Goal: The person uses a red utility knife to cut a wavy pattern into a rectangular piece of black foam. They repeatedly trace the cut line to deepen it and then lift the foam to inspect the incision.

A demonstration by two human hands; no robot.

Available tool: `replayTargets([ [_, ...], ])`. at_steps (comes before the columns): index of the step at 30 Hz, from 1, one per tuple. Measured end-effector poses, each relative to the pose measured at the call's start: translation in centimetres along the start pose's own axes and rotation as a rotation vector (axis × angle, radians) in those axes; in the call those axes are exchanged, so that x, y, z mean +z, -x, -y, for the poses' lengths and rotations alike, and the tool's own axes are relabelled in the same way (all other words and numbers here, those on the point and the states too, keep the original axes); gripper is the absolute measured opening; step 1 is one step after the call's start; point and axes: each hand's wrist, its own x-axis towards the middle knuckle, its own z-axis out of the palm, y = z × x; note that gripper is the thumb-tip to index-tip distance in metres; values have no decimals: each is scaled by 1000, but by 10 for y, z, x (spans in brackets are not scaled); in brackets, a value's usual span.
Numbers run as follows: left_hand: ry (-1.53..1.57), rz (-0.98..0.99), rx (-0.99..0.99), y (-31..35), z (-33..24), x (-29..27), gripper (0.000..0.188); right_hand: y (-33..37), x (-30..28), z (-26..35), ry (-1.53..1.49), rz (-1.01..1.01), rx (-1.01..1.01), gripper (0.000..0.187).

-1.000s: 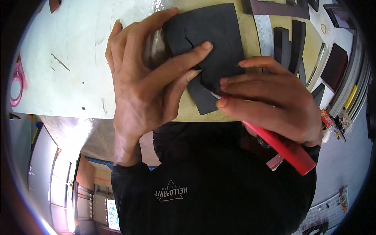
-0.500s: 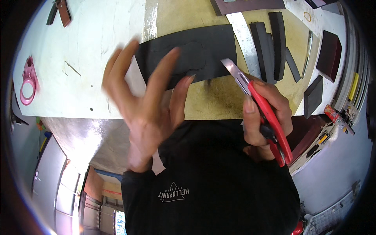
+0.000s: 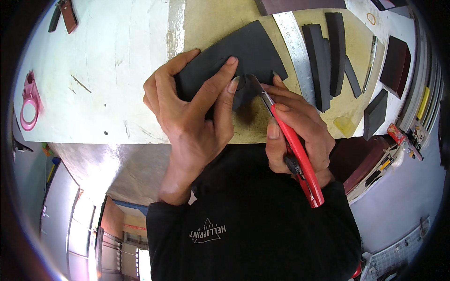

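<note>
A dark grey foam sheet (image 3: 255,49) lies flat on the tan cutting board (image 3: 211,18). My left hand (image 3: 194,114) presses down on the sheet's near left part with fingers spread. My right hand (image 3: 297,133) grips a red utility knife (image 3: 295,150), whose metal blade tip touches the sheet's near edge beside my left fingertips.
A steel ruler (image 3: 297,49) lies right of the sheet, then several dark foam strips (image 3: 328,51) and blocks (image 3: 396,61). The white tabletop (image 3: 93,70) holds a pink tape dispenser (image 3: 29,100) at the left. Tools line the right rim.
The sheet was held up in both hands, then laid flat on the board. My left hand now pins it, and the knife blade has come down onto its near edge.
</note>
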Motion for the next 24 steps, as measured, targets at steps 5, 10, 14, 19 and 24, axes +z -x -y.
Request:
replayTargets([
  [5,37,3,-14,-4,-1,-1,30,4,1,-3,-21,10,-15,27],
  [10,41,-7,-12,-3,0,0,29,6,-2,-5,-7,62,-38,32],
  [14,33,-6,-10,-3,0,0,29,6,0,-8,29,76,-77,31],
  [19,15,-16,4,-2,1,2,28,4,5,-5,128,74,-116,30],
  [24,16,-21,0,-3,0,1,28,0,3,0,180,80,-131,35],
])
